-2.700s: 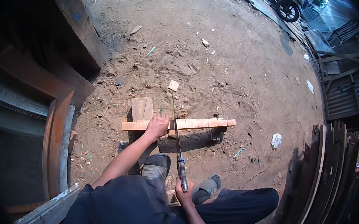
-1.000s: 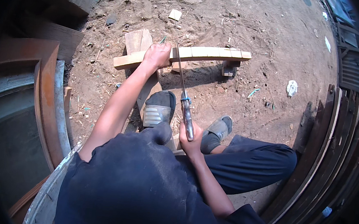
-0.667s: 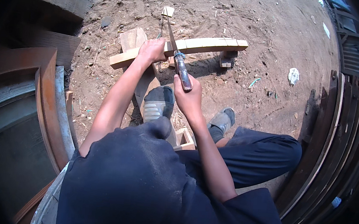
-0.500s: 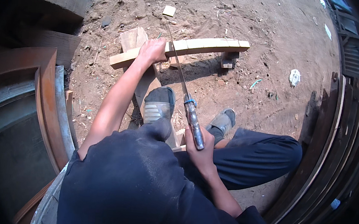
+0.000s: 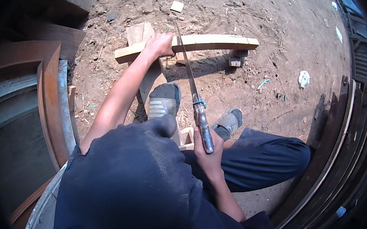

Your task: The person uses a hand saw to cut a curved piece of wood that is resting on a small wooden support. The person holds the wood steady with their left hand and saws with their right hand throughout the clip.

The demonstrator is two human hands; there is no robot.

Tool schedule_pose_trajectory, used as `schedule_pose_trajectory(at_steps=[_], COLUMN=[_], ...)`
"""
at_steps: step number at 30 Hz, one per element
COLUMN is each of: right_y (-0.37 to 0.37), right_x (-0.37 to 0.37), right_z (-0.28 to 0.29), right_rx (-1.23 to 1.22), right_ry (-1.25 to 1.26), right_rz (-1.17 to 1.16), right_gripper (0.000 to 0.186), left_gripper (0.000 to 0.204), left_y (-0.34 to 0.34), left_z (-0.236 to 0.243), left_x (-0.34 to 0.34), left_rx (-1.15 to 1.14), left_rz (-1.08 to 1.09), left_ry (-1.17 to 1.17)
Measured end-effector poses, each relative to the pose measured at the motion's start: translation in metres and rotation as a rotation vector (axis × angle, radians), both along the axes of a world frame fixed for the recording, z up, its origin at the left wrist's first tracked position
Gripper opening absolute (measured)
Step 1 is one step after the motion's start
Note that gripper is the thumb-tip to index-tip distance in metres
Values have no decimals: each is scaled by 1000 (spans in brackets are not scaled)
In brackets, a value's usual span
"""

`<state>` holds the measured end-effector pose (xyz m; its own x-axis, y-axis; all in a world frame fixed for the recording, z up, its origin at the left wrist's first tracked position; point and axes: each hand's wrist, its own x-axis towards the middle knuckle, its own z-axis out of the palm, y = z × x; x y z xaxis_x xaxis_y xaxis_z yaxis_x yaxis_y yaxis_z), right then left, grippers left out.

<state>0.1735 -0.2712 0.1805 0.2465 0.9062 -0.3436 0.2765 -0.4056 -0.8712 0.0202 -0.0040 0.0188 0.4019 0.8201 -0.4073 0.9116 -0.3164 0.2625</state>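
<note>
My left hand (image 5: 160, 45) is wrapped round a long, slightly curved piece of light wood (image 5: 218, 40), holding it left of the saw blade. Several thin crosswise lines mark the wood's top to the right of the blade. My right hand (image 5: 209, 155) grips the worn, shiny handle of a hand saw (image 5: 190, 73), with a blue tie where blade meets handle. The narrow blade crosses the wood just right of my left hand, its tip beyond the far edge. Whether its teeth sit in a cut is too small to tell.
A slanted board (image 5: 139, 35) supports the wood's left part, and a small block (image 5: 236, 58) its right end. My sandalled feet (image 5: 165, 102) are on the near side. A brown wooden frame (image 5: 48, 85) stands left; dark planks (image 5: 331, 149) line the right. Scraps litter the dirt.
The saw and my right hand have come slightly back toward me, the blade still across the wood. My left hand keeps its hold. The whole view has shifted a little.
</note>
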Motion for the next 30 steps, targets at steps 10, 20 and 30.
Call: schedule_pose_trajectory(at_steps=[10,20,30], right_y=[59,82,35], right_x=[-10,-16,-7], right_z=[-25,-44,-23], right_rx=[23,37,40], right_ry=[96,127,19], right_rz=[-32,-129,-28], right_gripper=[18,25,18], left_gripper=[49,49,45], left_y=[-6,-2,-1], left_z=[4,-1,-8], left_x=[3,6,1], left_rx=[-22,-22,-35], left_rz=[27,21,18], left_ry=[-17,-31,-22])
